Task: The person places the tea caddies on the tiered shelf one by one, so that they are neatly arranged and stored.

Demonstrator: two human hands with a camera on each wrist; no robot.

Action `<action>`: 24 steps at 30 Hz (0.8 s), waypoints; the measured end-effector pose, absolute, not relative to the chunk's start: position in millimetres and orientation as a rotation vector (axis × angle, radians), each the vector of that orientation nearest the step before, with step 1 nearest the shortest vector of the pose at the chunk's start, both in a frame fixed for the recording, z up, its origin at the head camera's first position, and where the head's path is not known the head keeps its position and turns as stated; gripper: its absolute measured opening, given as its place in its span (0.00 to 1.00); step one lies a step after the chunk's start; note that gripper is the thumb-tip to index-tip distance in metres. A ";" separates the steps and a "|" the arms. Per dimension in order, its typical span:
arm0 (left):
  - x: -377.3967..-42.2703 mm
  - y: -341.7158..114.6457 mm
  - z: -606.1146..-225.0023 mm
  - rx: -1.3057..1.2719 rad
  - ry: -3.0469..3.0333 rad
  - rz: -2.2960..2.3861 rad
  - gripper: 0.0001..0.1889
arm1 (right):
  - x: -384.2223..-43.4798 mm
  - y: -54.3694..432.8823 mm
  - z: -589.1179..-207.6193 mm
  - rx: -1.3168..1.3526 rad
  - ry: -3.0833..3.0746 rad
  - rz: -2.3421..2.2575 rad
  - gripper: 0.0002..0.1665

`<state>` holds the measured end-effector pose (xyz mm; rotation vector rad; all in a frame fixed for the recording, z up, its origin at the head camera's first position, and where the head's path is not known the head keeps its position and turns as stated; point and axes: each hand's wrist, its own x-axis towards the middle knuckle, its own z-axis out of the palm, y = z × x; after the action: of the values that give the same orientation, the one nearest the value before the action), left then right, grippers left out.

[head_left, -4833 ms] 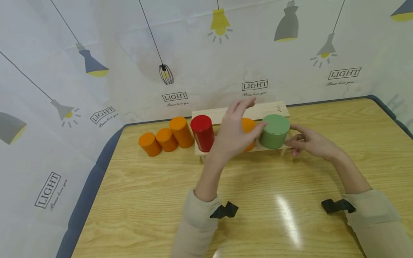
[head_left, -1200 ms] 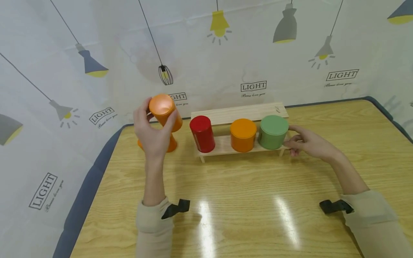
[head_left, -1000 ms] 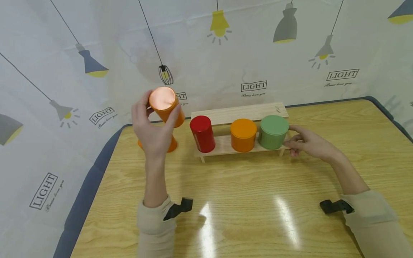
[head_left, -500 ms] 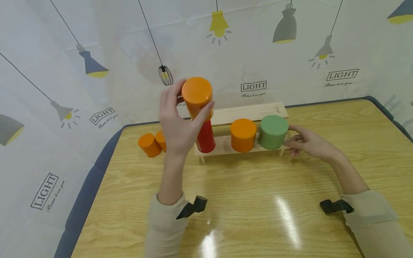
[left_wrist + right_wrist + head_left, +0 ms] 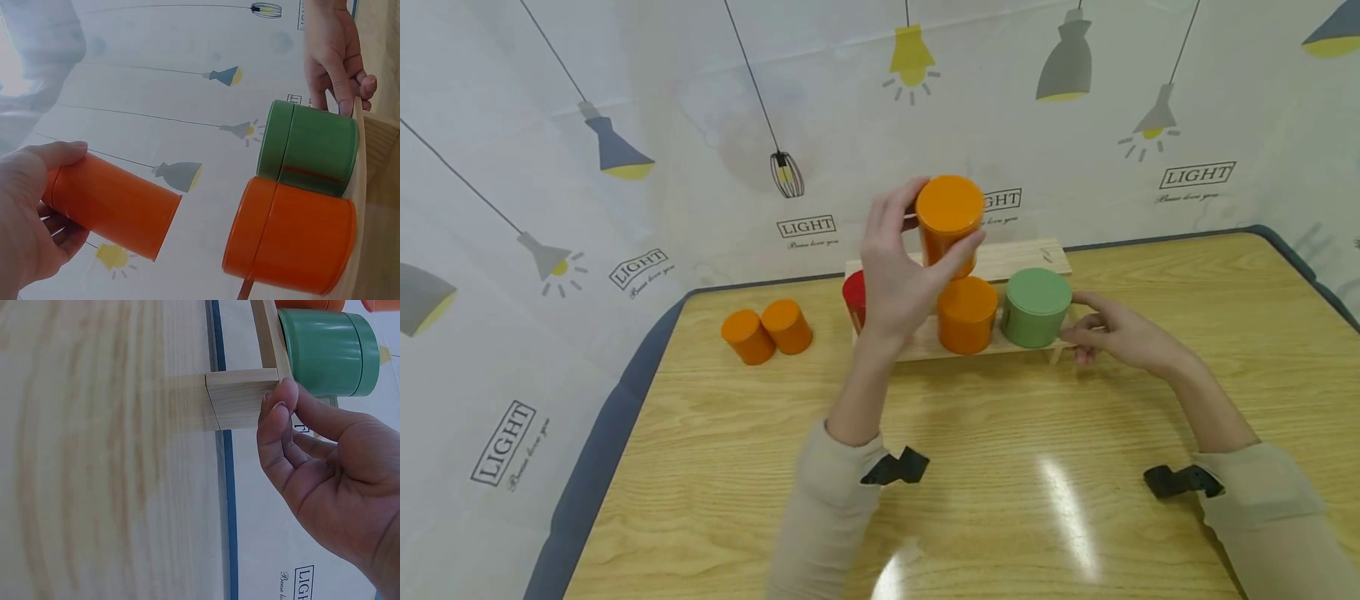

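Note:
My left hand (image 5: 898,279) grips a tall orange canister (image 5: 950,221) round its upper part. It hangs above the wooden shelf (image 5: 917,348), behind and over a short, wide orange canister (image 5: 967,317). In the left wrist view the held canister (image 5: 115,203) is tilted, its base apart from the orange canister (image 5: 294,237) on the shelf. A wide green canister (image 5: 1036,308) stands at the shelf's right end. There my right hand (image 5: 1123,333) pinches the shelf's end; the right wrist view shows thumb and fingertips at the board's corner (image 5: 281,374). The left hand partly hides a red canister (image 5: 854,296).
Two smaller orange canisters (image 5: 767,332) stand side by side on the wood-grain table (image 5: 737,450), left of the shelf. A higher back board (image 5: 1022,257) runs along the shelf's rear. Behind the table hangs a white cloth (image 5: 700,150) printed with lamps.
My left hand took the tall orange canister from beside the smaller ones, raised it and carried it right, past the red canister, to over the shelf. My right hand has stayed at the shelf's end.

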<state>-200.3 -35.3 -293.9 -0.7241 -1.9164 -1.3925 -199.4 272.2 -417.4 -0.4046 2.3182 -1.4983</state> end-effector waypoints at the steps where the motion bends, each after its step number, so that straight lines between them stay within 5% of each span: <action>1: -202.0 -31.8 -295.4 -0.721 -1.923 -1.411 0.35 | -199.3 272.3 -417.4 -0.407 2.317 -1.500 0.42; 24: -244.9 34.9 -326.8 -0.608 -2.022 -1.683 0.34 | -198.7 273.0 -417.2 -0.428 2.315 -1.502 0.40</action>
<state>-244.9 34.9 -326.8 -0.6078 -2.0218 -1.6829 -198.7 273.0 -417.2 -0.4282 2.3152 -1.5025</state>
